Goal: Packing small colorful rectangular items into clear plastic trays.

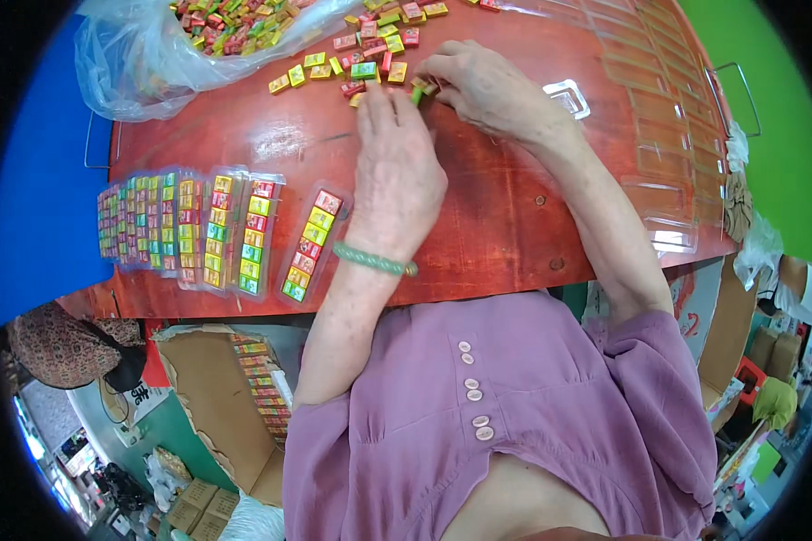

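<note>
My left hand point(397, 162), with a green bracelet point(370, 259) on its wrist, reaches to the front of a loose pile of small coloured boxes point(364, 69). Its fingers are stretched forward over the nearest boxes, and the thumb is hidden. Just to its right, my right hand point(487, 90) is bent inward, its fingertips closed on a small box point(424, 87) partly covered by the fingers. A clear plastic tray point(312, 243) filled with a row of red, yellow and green boxes lies slanted beside my left forearm. More filled trays point(254, 236) overlap in a row farther left.
A clear plastic bag point(122, 68) full of the same boxes lies open at the far left. Clear trays point(663, 135) spread along the right side of the red table point(505, 225). A small clear piece point(567, 99) lies behind my right forearm. Below the table's edge stands a cardboard carton point(212, 388).
</note>
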The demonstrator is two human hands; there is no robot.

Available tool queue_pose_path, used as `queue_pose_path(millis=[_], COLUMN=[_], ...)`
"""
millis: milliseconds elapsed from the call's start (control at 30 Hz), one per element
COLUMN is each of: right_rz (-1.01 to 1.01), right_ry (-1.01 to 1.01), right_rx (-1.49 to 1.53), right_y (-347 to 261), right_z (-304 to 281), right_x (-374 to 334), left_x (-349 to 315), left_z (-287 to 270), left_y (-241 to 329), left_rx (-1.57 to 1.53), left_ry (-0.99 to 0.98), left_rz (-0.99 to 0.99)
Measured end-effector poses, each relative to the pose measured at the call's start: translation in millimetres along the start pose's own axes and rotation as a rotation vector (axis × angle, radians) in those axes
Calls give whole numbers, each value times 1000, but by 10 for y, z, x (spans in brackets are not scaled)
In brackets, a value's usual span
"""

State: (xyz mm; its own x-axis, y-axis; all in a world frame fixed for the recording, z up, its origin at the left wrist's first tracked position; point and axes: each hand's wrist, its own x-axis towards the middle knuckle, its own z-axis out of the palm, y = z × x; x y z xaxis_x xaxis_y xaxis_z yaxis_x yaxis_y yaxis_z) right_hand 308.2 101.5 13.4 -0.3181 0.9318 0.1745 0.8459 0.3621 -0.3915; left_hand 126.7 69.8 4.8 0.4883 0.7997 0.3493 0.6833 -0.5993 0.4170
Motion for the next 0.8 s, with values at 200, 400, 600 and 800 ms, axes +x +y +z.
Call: queue_pose_path(millis=[200,400,600,800], right_rz=[81,144,142,148], right_ry=[-48,-120,-237,-46], right_rx=[116,98,66,171], right_y=[-187,-312,-408,-634], right_z=[-101,-235,-405,-343], right_x=[-309,-578,-815,-969], left_x=[-290,-477,-629,-709], left_z=[-158,-249,-273,-322], left_y=[51,-42,-19,13], left_rx=[-182,-376,-461,-459], left_ry=[-112,-79,-93,-1], left_rz=[46,-5,57,35])
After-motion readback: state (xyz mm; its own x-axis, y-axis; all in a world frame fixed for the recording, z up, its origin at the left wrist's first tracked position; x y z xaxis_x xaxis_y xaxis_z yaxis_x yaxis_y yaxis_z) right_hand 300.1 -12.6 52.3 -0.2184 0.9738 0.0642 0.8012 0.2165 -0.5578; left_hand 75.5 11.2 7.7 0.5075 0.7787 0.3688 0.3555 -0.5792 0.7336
